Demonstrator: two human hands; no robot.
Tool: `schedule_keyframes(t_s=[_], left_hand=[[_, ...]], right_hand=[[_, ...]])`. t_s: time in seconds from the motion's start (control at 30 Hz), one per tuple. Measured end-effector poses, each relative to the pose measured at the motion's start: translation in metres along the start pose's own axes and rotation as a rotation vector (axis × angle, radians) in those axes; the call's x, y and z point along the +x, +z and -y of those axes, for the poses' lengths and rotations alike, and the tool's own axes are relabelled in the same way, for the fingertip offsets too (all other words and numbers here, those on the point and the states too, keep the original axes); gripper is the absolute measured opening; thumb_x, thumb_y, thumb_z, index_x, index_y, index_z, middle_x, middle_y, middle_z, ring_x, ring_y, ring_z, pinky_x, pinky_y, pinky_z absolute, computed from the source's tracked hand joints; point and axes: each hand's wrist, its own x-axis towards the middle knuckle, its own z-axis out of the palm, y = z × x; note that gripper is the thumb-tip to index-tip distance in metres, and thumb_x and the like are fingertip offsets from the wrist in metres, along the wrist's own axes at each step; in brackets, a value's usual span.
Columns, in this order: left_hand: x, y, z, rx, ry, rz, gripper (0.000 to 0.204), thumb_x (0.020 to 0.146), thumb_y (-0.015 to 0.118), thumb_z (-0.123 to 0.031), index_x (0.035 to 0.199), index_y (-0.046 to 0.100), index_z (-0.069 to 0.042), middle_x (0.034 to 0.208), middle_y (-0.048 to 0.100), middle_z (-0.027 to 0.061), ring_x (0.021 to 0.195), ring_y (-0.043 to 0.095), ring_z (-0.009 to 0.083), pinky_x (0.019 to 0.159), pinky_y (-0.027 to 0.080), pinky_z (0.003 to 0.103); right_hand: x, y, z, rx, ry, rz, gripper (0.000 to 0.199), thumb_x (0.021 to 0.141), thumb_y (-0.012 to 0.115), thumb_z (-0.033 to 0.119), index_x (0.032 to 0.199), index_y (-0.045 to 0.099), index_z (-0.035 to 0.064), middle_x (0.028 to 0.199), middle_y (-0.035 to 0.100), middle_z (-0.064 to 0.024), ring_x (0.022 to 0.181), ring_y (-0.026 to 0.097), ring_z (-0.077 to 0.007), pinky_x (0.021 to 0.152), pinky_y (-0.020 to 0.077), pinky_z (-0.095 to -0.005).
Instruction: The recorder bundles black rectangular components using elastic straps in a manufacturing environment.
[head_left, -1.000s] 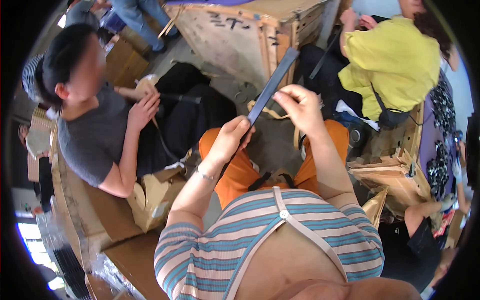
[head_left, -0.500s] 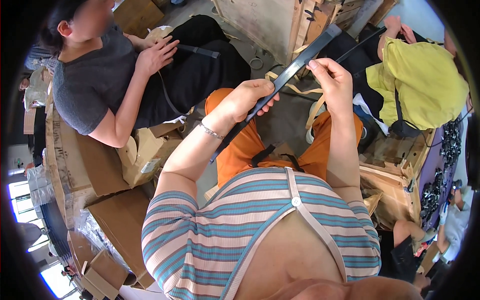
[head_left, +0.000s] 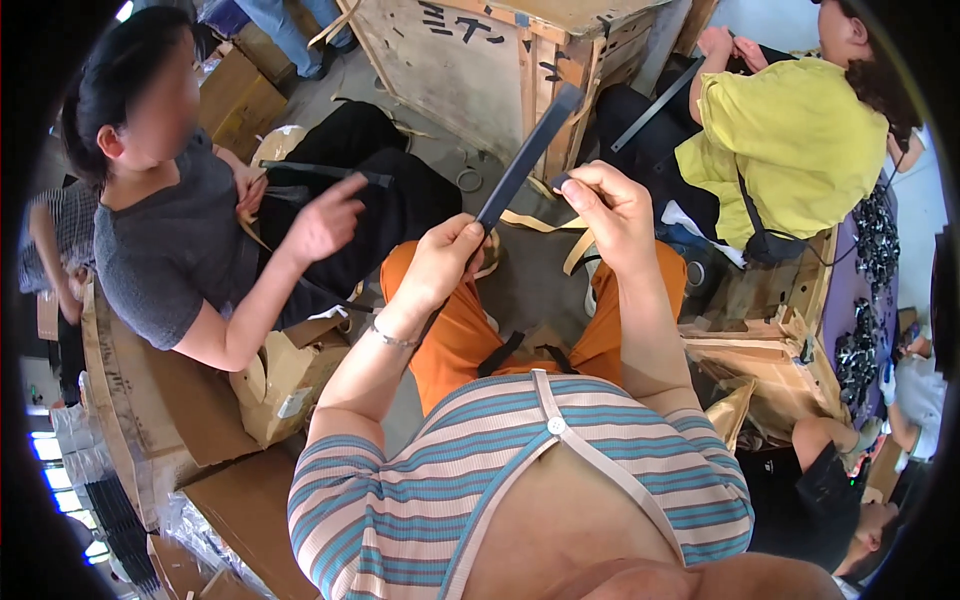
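Note:
My left hand (head_left: 447,255) is closed around a long, flat dark strip (head_left: 530,150), the thumb lying on its face. The strip slants up and to the right, and its lower end runs back along my left forearm. Just right of the strip, apart from it, my right hand (head_left: 612,215) pinches a small dark piece (head_left: 561,181) between thumb and fingers. What this piece is, I cannot make out. Both hands are above my orange trousers (head_left: 425,350).
A person in a dark grey shirt (head_left: 185,235) sits at left, a dark strip (head_left: 330,172) across the lap. At right, a person in yellow (head_left: 790,150) holds another strip (head_left: 655,105). A wooden crate (head_left: 460,75) stands ahead; cardboard boxes (head_left: 250,510) lie at lower left.
My right hand has come away from the strip with the small piece in its fingers. The strip now points more steeply upward. The left neighbour's hand has lifted off the lap.

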Motion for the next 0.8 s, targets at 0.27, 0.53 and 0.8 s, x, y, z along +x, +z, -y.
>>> schedule_keyframes(t_s=[0.27, 0.53, 0.8], left_hand=[[-0.01, 0.005, -0.003, -0.138, -0.043, 0.039, 0.028, 0.094, 0.041, -0.026, 0.082, 0.053, -0.003, 0.069, 0.052, 0.0022, 0.058, 0.045, 0.0083, 0.051, 0.037, 0.021], [-0.01, 0.011, -0.008, -0.175, -0.036, 0.034, 0.025, 0.094, 0.042, -0.022, 0.08, 0.053, -0.004, 0.064, 0.048, -0.0004, 0.054, 0.044, 0.0061, 0.047, 0.036, 0.019], [-0.008, 0.01, -0.006, -0.16, -0.043, 0.031, 0.025, 0.094, 0.042, -0.022, 0.08, 0.053, -0.004, 0.064, 0.049, -0.0007, 0.053, 0.044, 0.0059, 0.047, 0.036, 0.019]], right_hand=[[0.0, 0.005, -0.016, -0.056, 0.072, -0.061, 0.011, 0.082, 0.064, 0.009, 0.082, 0.062, -0.0015, 0.069, 0.056, 0.0005, 0.062, 0.047, -0.0037, 0.054, 0.0373, -0.0196], [0.004, 0.005, -0.017, -0.03, 0.131, -0.092, 0.012, 0.082, 0.065, 0.011, 0.081, 0.063, -0.0013, 0.069, 0.058, -0.0004, 0.063, 0.049, -0.004, 0.056, 0.0387, -0.0194], [0.005, 0.005, -0.02, -0.008, 0.138, -0.049, 0.011, 0.083, 0.063, 0.01, 0.083, 0.063, -0.0003, 0.069, 0.056, 0.0035, 0.062, 0.045, -0.0014, 0.055, 0.0349, -0.0169]])
